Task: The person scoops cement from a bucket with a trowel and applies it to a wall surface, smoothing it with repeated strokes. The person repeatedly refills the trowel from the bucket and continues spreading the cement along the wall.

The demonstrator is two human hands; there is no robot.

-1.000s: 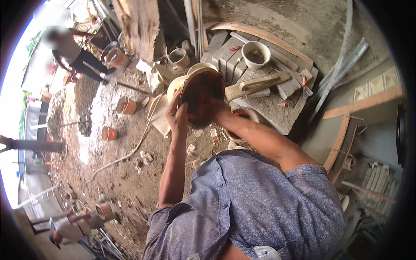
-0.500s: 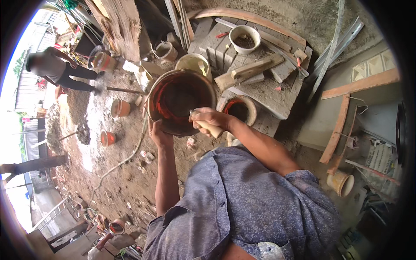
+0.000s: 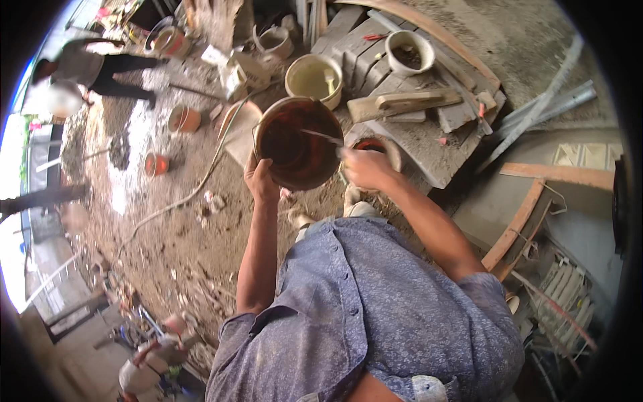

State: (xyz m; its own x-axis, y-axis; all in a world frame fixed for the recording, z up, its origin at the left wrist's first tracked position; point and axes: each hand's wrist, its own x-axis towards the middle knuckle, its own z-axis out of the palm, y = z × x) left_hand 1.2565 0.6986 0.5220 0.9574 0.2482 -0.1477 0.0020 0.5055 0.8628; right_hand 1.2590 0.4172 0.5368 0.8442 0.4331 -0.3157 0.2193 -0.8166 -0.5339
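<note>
My left hand point(image 3: 261, 179) grips the lower left rim of a dark bucket point(image 3: 323, 161), which is tilted so that its reddish-stained inside faces me. In my right hand point(image 3: 367, 169) is a trowel point(image 3: 323, 136), its narrow metal part reaching into the bucket's mouth. Motion blurs the right hand, and its fingers cover the handle. The bottom of the bucket is too dark to make out. Just behind the right hand stands a smaller pot point(image 3: 395, 153) with an orange-red inside, partly hidden by that hand.
Beyond the bucket stands a pale tub point(image 3: 293, 86) with a light-coloured tool in it. A wooden platform point(image 3: 422, 164) carries a white bucket point(image 3: 430, 59) and a wooden float point(image 3: 402, 104). A hose point(image 3: 177, 204) crosses the dirt floor. Another person point(image 3: 100, 67) stands far left.
The bucket has tipped and shifted slightly right. My right hand has moved right and down from over the bucket's mouth, and the trowel's metal part now shows inside it.
</note>
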